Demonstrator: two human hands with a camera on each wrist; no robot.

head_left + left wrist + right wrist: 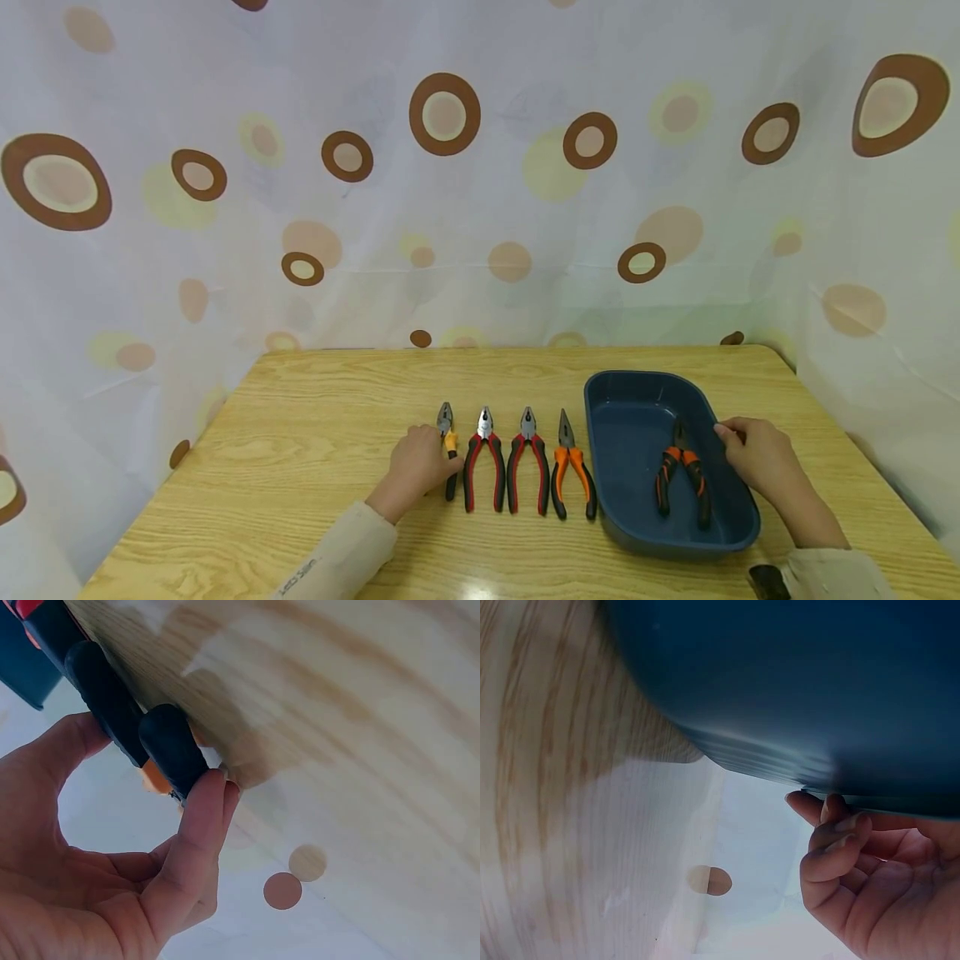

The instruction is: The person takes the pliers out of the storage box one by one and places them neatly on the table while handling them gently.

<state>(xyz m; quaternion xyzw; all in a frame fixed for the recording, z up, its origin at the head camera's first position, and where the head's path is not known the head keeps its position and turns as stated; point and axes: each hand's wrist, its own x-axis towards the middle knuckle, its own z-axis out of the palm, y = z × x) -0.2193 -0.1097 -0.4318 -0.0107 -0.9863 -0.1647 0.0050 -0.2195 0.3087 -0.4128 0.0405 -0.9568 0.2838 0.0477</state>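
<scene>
My left hand (422, 460) grips combination pliers (451, 442) with yellow-and-black handles, at the left end of a row on the table. In the left wrist view, the thumb is against one black handle (105, 701) and the fingertips against the other. Beside them lie two red-and-black pliers (484, 450) (528, 450), then orange needle-nose pliers (566, 458). Over on the right, my right hand (761, 454) pinches the rim of a dark blue bin (626, 467). Orange-and-black pliers (681, 467) lie inside it, handles toward me. The right wrist view shows the bin's outer wall (780, 697) and my curled fingers.
The wooden table (300, 467) has rounded far corners. A white curtain (480, 208) with brown and beige circles hangs behind it and along both sides. The bin stands close to the right end of the row, near the orange needle-nose pliers.
</scene>
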